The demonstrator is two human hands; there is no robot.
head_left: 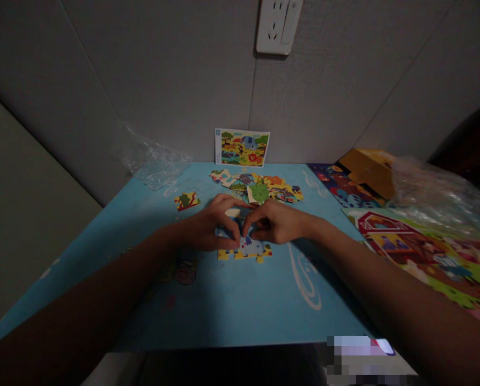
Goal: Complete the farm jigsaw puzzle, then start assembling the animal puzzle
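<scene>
A small joined patch of jigsaw puzzle (252, 247), with a blue elephant picture and yellow edges, lies on the blue table in front of me. My left hand (218, 224) comes over its left side, thumb and index finger pinched at the puzzle's middle. From the right, my right hand (279, 221) has curled fingers, with thumb and index gripping at the patch's upper middle. The fingers hide parts of the pieces between them. Just beyond my hands is a heap of loose puzzle pieces (259, 192). One separate green and red piece (187, 201) lies to the left.
A reference picture card (243, 148) leans on the wall at the back. Crumpled clear plastic (159, 166) lies back left. On the right are a farm-scene board (436, 257), a yellow-brown box (366, 170) and more clear plastic (444, 190). A wall socket (279, 27) is above.
</scene>
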